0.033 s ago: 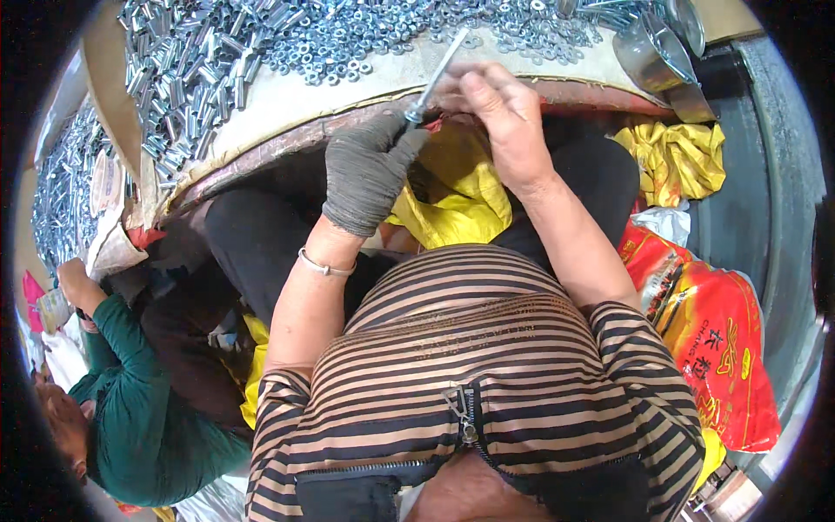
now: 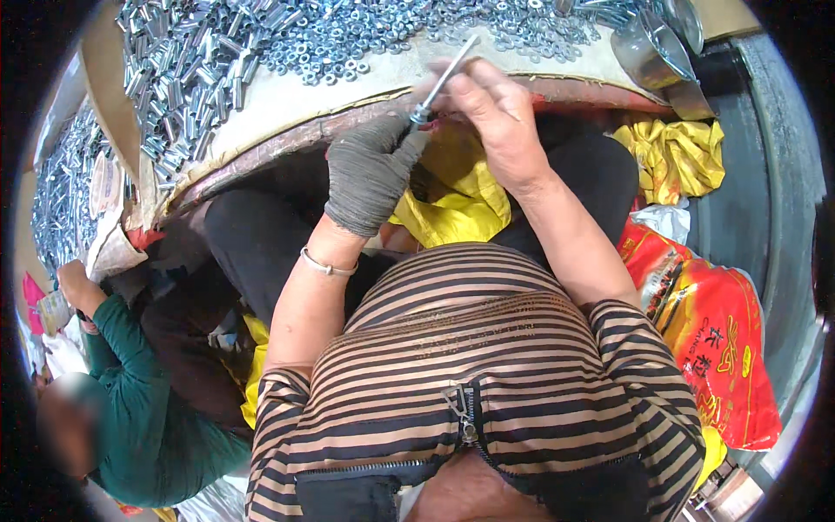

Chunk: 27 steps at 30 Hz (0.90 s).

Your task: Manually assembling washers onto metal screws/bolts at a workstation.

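Observation:
My left hand, in a dark grey knitted glove, is closed around the lower end of a thin metal bolt. The bolt's shank tilts up and to the right, and a wider metal piece, perhaps a nut or washer, sits low on it by the glove. Bare and close on the right, my right hand has its thumb and fingers beside the shank. Its fingertips are smeared by motion, so whether they touch the bolt or hold a small part is unclear.
Beyond my hands, a pale-covered work surface bears heaped metal sleeves, nuts and washers. A metal cup stands far right. Yellow sacking lies between my legs, a red bag at right. Left sits a person in green.
The bolt and both hands have shifted very slightly; the bolt's tip is a little farther right. My right fingers have moved a little along the shank. The hold of my left hand is the same.

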{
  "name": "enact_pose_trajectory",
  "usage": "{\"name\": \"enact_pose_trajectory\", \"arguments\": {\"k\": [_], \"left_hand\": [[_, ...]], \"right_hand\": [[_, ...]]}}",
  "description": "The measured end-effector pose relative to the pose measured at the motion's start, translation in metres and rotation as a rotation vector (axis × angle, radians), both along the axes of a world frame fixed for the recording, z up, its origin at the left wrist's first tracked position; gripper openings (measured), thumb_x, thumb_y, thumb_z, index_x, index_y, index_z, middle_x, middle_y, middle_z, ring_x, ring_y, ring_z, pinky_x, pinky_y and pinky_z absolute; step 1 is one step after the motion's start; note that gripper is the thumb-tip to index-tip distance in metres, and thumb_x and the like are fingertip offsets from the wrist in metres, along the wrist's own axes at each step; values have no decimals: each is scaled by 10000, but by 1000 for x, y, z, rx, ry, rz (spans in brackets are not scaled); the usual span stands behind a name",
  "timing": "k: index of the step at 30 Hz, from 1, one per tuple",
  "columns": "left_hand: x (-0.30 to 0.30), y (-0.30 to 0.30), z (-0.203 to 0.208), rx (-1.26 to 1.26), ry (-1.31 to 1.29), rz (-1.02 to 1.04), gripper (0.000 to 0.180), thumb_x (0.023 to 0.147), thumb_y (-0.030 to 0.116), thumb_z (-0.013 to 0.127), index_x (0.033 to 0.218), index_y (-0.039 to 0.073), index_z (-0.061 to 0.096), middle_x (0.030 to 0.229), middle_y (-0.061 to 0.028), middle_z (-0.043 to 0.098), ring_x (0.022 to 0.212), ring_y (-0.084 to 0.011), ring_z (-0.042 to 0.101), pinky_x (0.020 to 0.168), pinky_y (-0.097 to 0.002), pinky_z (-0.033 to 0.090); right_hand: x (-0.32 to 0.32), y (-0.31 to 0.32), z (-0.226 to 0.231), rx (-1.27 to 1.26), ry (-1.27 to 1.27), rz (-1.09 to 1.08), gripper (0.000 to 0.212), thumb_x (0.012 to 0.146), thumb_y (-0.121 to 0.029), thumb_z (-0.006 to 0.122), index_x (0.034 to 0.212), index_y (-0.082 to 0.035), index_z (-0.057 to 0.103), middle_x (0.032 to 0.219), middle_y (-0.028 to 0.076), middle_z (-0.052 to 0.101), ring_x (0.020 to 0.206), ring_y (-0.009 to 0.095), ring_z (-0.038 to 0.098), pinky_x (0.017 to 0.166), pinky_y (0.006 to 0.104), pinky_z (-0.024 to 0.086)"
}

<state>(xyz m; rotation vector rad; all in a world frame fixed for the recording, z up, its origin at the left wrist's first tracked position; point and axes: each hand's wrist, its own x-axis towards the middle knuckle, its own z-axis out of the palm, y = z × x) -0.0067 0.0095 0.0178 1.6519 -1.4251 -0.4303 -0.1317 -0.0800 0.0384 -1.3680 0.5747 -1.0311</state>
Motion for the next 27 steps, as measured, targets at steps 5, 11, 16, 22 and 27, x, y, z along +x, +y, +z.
{"name": "enact_pose_trajectory", "arguments": {"k": [5, 11, 16, 22, 27], "left_hand": [[-11, -4, -11, -94, -171, -14, 124, 789, 179, 667, 857, 76, 654, 763, -106, 634, 682, -294, 617, 597, -380, 481], [-6, -12, -15, -162, -241, -36, 127, 803, 204, 647, 850, 85, 645, 760, -114, 621, 674, -284, 613, 585, -377, 479], [-9, -4, -19, -270, -408, 63, 175, 817, 227, 566, 664, 164, 623, 579, -65, 593, 495, -226, 585, 423, -377, 437], [-27, -8, -17, -123, -231, -26, 131, 745, 200, 586, 726, 84, 643, 638, -120, 628, 576, -303, 628, 485, -412, 475], [-19, -3, -15, -42, -262, -34, 160, 722, 228, 627, 736, 69, 639, 642, -127, 614, 607, -318, 618, 521, -421, 476]], "right_hand": [[-20, -24, -10, -396, 605, -12, 302, 903, -298, 585, 805, -15, 621, 657, 27, 624, 661, 130, 585, 617, 322, 459], [-11, -30, 3, -256, 336, 95, 207, 884, -206, 598, 799, -20, 630, 649, 10, 586, 644, 87, 535, 604, 265, 431], [-13, -20, 6, -37, 556, 47, 195, 860, -211, 628, 848, -18, 649, 762, 16, 616, 699, 119, 551, 664, 273, 445], [-32, -25, 11, -166, 589, 104, 156, 914, -168, 519, 853, -35, 574, 704, -25, 512, 639, 56, 442, 563, 232, 355], [-22, -23, 13, -26, 561, 166, 251, 926, -189, 529, 710, -82, 460, 664, -72, 379, 605, 28, 323, 523, 214, 239]]}}
